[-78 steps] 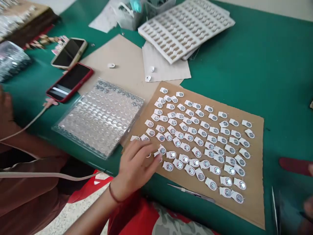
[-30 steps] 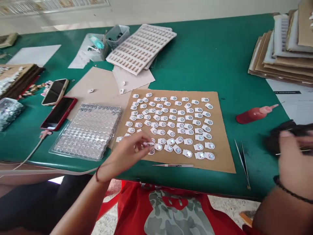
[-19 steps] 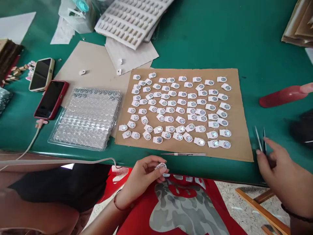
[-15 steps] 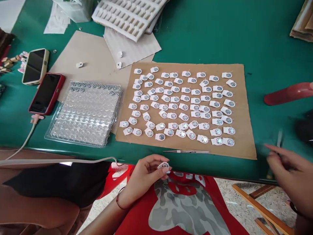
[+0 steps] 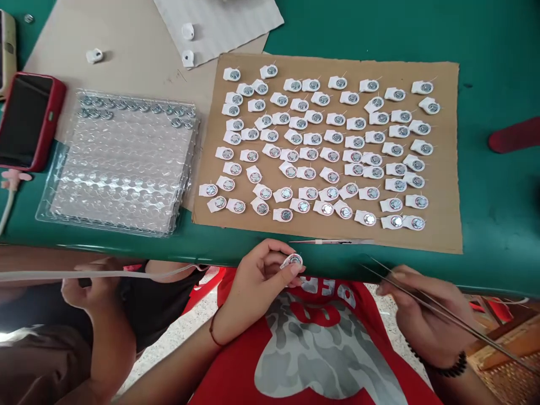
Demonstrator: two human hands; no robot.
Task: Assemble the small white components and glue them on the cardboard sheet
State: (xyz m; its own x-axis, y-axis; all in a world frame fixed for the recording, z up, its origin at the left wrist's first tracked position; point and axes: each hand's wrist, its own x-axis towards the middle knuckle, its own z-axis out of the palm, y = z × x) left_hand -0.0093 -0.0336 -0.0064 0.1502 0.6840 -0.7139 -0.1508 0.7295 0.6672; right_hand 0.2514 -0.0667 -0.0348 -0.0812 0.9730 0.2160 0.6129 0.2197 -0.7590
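Note:
Between the thumb and fingers of my left hand [image 5: 268, 270] is a small white plastic piece with a round silver disc [image 5: 292, 260], held just off the table's front edge. My right hand [image 5: 430, 309] is closed around long metal tweezers [image 5: 442, 315], whose two tips are apart and point left toward my left hand, touching nothing. Behind both hands lies a brown cardboard sheet [image 5: 439, 236] bearing many similar white pieces in loose rows. A slim, pale pointed tool [image 5: 333, 242] rests along the cardboard's front edge.
To the left, stacked clear plastic trays [image 5: 113, 169] hold several metal discs in the back rows. Beyond them are a red-cased phone [image 5: 29, 121] with a white cable and a few loose white pieces. A red object [image 5: 514, 135] lies at right. Another person's hand [image 5: 93, 289] is at lower left.
My right hand has come left from the table's right side and now shows tweezers in it. My left hand still holds the white piece. The view has shifted lower and closer.

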